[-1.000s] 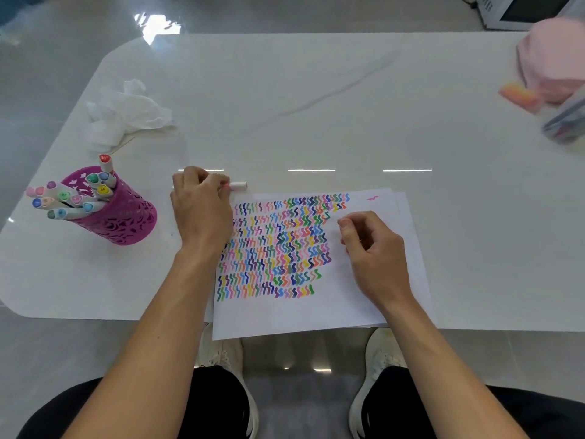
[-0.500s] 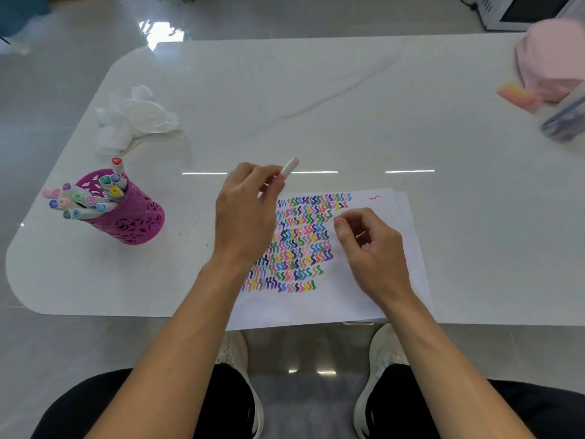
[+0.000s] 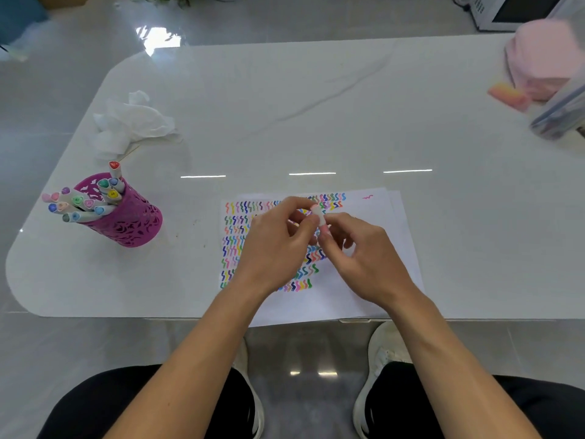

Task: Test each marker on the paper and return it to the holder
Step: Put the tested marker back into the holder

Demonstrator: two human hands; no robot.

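A white marker (image 3: 319, 218) with a pink end sits between my two hands above the paper (image 3: 373, 280). My left hand (image 3: 278, 245) grips its upper part, and my right hand (image 3: 361, 248) pinches its lower pink end. The paper lies at the table's near edge and is covered with rows of coloured squiggles, partly hidden by my hands. The purple holder (image 3: 126, 217) stands at the left with several markers leaning out of it.
Crumpled white tissue (image 3: 133, 125) lies behind the holder. At the far right are a pink soft object (image 3: 544, 58), an orange-pink block (image 3: 506, 95) and a clear case (image 3: 560, 115). The white table (image 3: 316, 106) ends just past the paper; my knees and shoes are below.
My left hand carried the marker from the paper's left edge rightwards to the middle. My right hand lifted off the paper and took hold of the marker's lower end.
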